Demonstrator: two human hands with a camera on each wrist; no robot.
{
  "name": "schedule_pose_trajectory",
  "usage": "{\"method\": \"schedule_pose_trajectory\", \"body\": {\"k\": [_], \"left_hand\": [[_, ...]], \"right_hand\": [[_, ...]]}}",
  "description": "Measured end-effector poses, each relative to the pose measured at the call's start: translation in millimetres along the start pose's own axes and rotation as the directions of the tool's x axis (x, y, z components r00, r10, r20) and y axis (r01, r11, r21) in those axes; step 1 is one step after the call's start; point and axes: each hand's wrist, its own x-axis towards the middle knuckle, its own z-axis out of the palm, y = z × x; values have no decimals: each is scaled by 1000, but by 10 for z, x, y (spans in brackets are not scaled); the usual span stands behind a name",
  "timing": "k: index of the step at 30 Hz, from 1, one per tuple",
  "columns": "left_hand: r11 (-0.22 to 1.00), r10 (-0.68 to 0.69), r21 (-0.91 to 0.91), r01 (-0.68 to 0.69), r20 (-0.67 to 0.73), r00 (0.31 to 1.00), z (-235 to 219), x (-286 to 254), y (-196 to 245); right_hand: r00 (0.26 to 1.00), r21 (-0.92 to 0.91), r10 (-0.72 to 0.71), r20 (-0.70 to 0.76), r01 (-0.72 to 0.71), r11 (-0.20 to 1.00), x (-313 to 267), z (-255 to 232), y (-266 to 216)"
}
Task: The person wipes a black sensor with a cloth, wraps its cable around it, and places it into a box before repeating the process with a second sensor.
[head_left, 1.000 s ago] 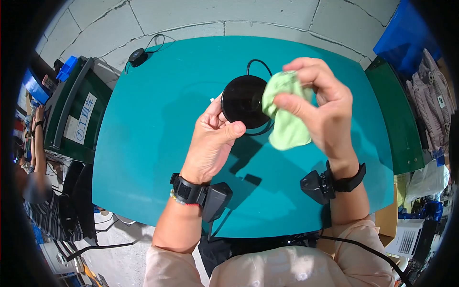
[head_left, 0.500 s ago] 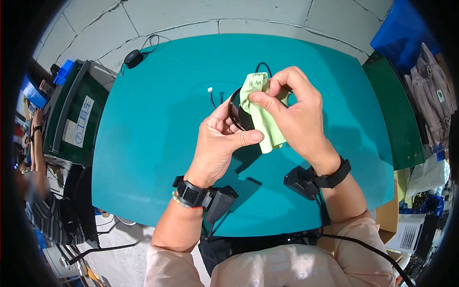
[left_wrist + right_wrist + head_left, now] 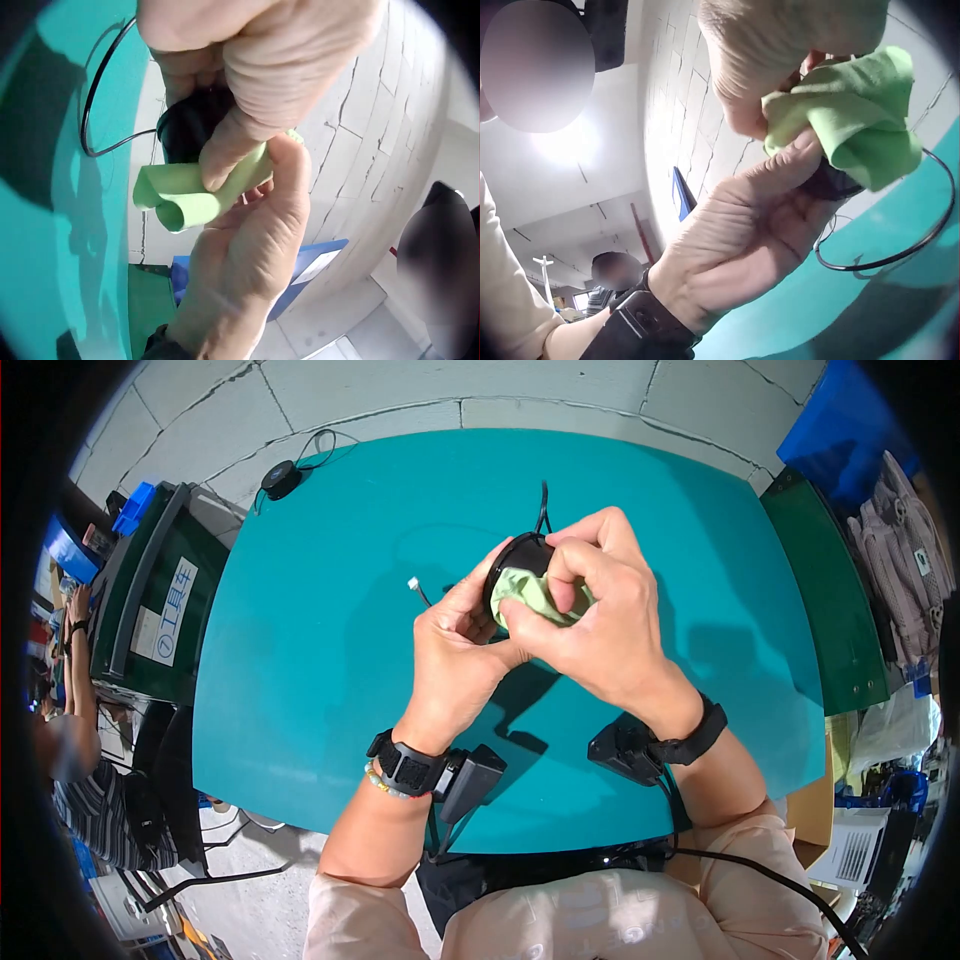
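A round black device (image 3: 518, 557) with a shallow rim is in my left hand (image 3: 445, 660), whose fingers and thumb grip its side above the table. My right hand (image 3: 615, 615) pinches a bunched light green cloth (image 3: 522, 590) and presses it against the device's face. In the right wrist view the cloth (image 3: 847, 112) hangs over the device and hides most of it. From the device runs a thin black cable (image 3: 90, 112), seen looping in the left wrist view. A small white connector (image 3: 413, 584) on a wire shows left of my left hand.
A teal table (image 3: 320, 760) lies beneath my hands. At its back left sits a small black puck-like object (image 3: 281, 479) with a wire. A dark green tool cart (image 3: 160, 600) stands to the left, a block wall (image 3: 560, 415) behind. Another person (image 3: 85, 780) is at far left.
My right hand has brought the cloth leftward onto the device, and the cloth has become bunched under its fingers. The device has turned from facing upward to tilting toward my right hand.
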Motion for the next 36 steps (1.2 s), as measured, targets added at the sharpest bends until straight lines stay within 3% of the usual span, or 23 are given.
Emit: {"method": "schedule_pose_trajectory", "body": {"k": [2, 4, 6, 7, 8, 10, 12, 15, 17, 18, 20, 21, 23, 25, 26, 28, 32, 34, 36], "left_hand": [[999, 16, 27, -17, 45, 999, 12, -26, -33], [998, 9, 62, -16, 114, 993, 29, -48, -28], [1000, 8, 25, -12, 126, 992, 48, -31, -57], [1000, 11, 26, -14, 128, 992, 50, -27, -80], [996, -46, -65, 55, 138, 989, 42, -21, -101], [982, -95, -150, 119, 157, 983, 21, 1, -75], [902, -150, -381, 204, 167, 975, -38, 20, -35], [847, -138, -485, 219, 197, 970, -133, 31, -72], [805, -102, -552, 216, 230, 968, -143, 35, -80], [806, -102, -551, 217, 231, 968, -141, 34, -76], [793, -130, -564, 232, 215, 968, -141, 27, -67], [795, -135, -560, 234, 214, 968, -152, 25, -87], [825, -137, -514, 234, 219, 966, -190, 30, -147], [842, -121, -497, 209, 204, 971, -178, 33, -141], [856, -96, -486, 179, 190, 977, -171, 31, -136], [862, -92, -477, 172, 187, 978, -168, 26, -101], [883, -127, -428, 190, 170, 977, -155, -6, -31], [884, -137, -423, 200, 176, 975, -136, -21, -17], [884, -145, -416, 213, 187, 971, -124, -18, 0]], "right_hand": [[989, 70, 48, -138, -39, 997, 3, 24, 53], [979, 113, 124, -164, -107, 988, 64, -42, 165], [952, 155, 305, -6, -301, 941, 131, -144, 280], [927, 90, 359, 104, -369, 925, 159, -201, 351], [929, 92, 357, 98, -366, 926, 179, -265, 432], [965, -373, 261, 12, -237, 897, 216, -425, 595], [913, -445, 406, 29, -352, 823, 278, -694, 696], [918, -565, 394, -51, -351, 747, 284, -995, 735], [902, -813, 399, -163, -352, 463, 262, -1122, 860], [902, -813, 400, -164, -353, 464, 220, -1178, 923], [958, -849, 269, -104, -226, 478, 169, -1209, 919], [945, -793, 323, -48, -232, 563, 180, -1208, 909], [976, -399, 212, 52, -174, 900, 270, -992, 613], [962, 105, 137, 238, -166, 981, 286, -711, 411], [936, 149, 138, 324, -195, 969, 271, -588, 348], [933, 138, 12, 361, -66, 988, 178, -414, 289], [879, 11, 57, 473, -71, 997, 214, -437, 241], [836, 168, 19, 549, -133, 977, 217, -440, 214], [863, 221, -4, 505, -125, 967, 198, -394, 233]]}}
